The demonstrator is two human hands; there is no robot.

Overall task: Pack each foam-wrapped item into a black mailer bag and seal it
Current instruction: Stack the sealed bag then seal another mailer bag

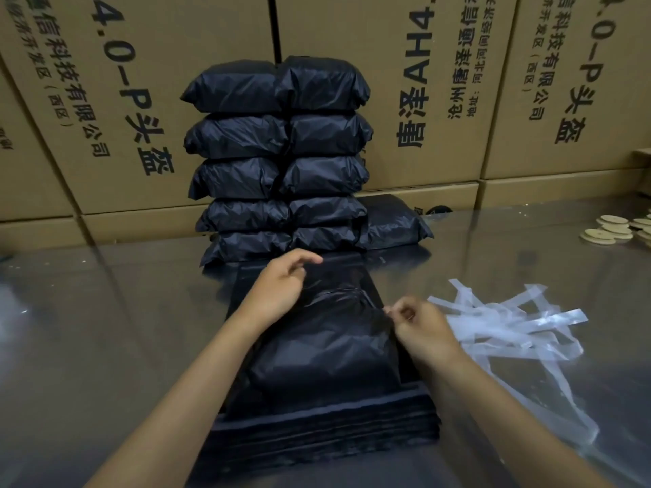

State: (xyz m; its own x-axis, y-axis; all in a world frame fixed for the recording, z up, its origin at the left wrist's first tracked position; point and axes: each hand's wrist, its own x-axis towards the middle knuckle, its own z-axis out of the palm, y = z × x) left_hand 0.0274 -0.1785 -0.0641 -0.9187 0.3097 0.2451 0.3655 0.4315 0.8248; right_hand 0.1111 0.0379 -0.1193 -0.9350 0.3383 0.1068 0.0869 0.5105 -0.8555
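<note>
At the centre of the frame we see a filled black plastic mailer bag [327,350] lying on a flat stack of empty black mailers [324,427], whose layered edges show along the lower middle. The left hand [278,287] rests on the bag's far left part with fingers loosely curled — we cannot tell whether it pinches the film. The right hand [419,325] grips the bag's right edge, fingers curled, with a thin clear strip at its fingertips. What the bag holds is hidden by the black film.

The glossy grey table [98,329] lies bare to the left of the stack; to the right sits a tangle of clear peeled liner strips [503,325], too overlapped to count, trailing toward the lower right edge.

Behind the bag, sealed black packages [278,160] stand in two columns of five — ten in all — with one more package [394,223] lying low at the right of the pile. Brown printed cardboard cartons [440,100] wall off the back, cut off at the top. At the right edge, pale round discs [606,230] lie partly out of frame.
</note>
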